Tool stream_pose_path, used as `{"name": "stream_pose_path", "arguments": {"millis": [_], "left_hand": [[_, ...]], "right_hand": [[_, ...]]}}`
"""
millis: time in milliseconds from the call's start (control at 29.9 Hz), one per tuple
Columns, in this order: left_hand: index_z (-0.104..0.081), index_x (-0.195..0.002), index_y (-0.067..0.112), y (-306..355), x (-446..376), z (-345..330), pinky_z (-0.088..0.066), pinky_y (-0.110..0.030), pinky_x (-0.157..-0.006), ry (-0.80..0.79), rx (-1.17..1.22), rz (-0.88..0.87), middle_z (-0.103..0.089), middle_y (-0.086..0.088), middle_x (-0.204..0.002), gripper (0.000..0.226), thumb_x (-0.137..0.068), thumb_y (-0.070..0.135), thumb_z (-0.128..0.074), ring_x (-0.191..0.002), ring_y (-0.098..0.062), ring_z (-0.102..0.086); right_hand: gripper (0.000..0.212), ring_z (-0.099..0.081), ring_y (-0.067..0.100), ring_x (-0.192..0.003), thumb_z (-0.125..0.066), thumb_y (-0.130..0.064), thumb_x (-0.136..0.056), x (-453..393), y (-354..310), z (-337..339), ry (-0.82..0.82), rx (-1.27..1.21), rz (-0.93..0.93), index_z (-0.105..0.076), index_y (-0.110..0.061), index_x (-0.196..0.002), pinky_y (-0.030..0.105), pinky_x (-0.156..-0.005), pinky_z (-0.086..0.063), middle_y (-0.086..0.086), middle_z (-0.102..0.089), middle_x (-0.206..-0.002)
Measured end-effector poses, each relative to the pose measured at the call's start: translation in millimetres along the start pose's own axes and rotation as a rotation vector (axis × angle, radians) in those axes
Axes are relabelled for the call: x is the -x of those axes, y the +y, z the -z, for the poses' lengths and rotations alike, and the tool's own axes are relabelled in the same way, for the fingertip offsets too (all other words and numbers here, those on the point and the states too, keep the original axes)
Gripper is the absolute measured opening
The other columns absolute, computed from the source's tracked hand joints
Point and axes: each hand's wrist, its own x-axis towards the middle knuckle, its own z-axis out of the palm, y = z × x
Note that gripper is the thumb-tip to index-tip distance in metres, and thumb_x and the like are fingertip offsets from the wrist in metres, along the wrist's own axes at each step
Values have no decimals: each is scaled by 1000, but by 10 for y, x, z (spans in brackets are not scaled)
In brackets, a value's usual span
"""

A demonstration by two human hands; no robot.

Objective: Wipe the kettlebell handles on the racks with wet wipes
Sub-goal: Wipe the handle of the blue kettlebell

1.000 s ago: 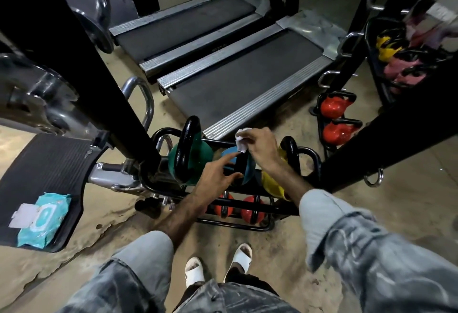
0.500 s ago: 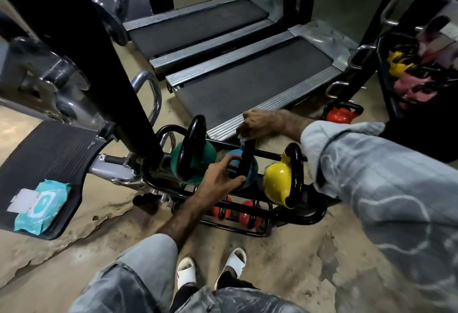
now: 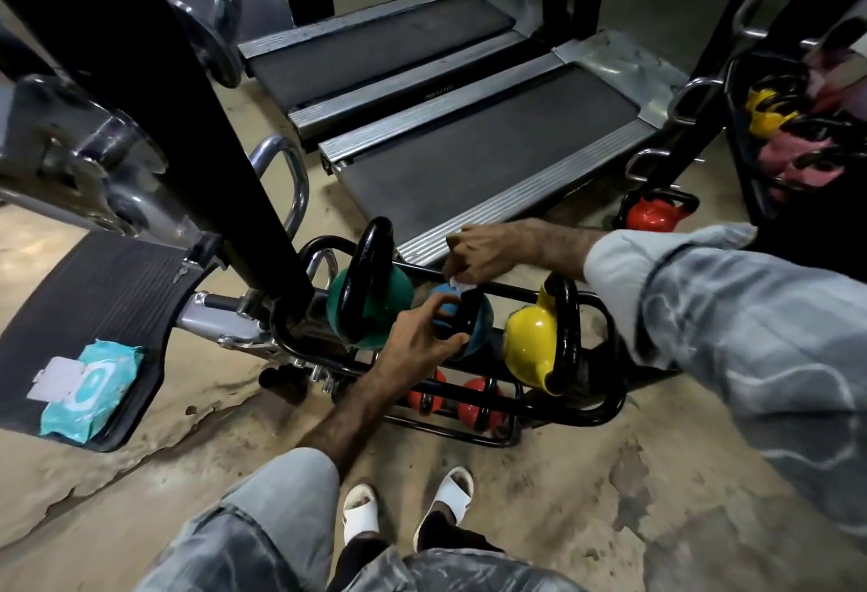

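the left hand (image 3: 422, 340) holds the near side of the blue kettlebell (image 3: 462, 321) on the black rack (image 3: 605, 385). past it, the right hand (image 3: 483, 249) pinches a white wipe (image 3: 457, 282) at the handle's far end, by the treadmill (image 3: 492, 160) edge.

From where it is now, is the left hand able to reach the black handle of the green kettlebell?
Probably yes: the left hand grips the blue kettlebell beside the green kettlebell's black handle, with nothing between.
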Motion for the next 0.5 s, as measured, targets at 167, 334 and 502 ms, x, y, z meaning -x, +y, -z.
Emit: {"name": "stream_pose_path", "arguments": {"millis": [167,334,502], "left_hand": [[-45,-132,34,8,-25,43,-59,-37,-81,-46,-53,-17,-66,-6,-116,62,-77,29,-74,-100,-16,-67],[-59,-128,27,75,-178,123,-52,-24,-90,-63,-83,-54,-66,2,-118,53,-78,29,-76,-100,-6,-63],[-71,-93,14,213,-473,129,-55,-31,-78,13,-159,-76,-64,-1,-93,25,-72,19,-81,-79,-16,-66]], "right_hand": [[15,-51,16,-84,-60,-28,-85,31,-380,203,482,-436,-355,-69,-23,-96,29,-77,-44,-6,-69,-88],[20,-66,18,-82,-70,-14,-78,73,-895,-116,1030,-1074,-1103,-76,-17,-97,12,-73,-42,5,-68,-90],[19,-64,3,-87,-70,-23,-84,43,-1034,29,1070,-1400,-1392,-75,-23,-101,16,-76,-48,-7,-73,-95]]}}
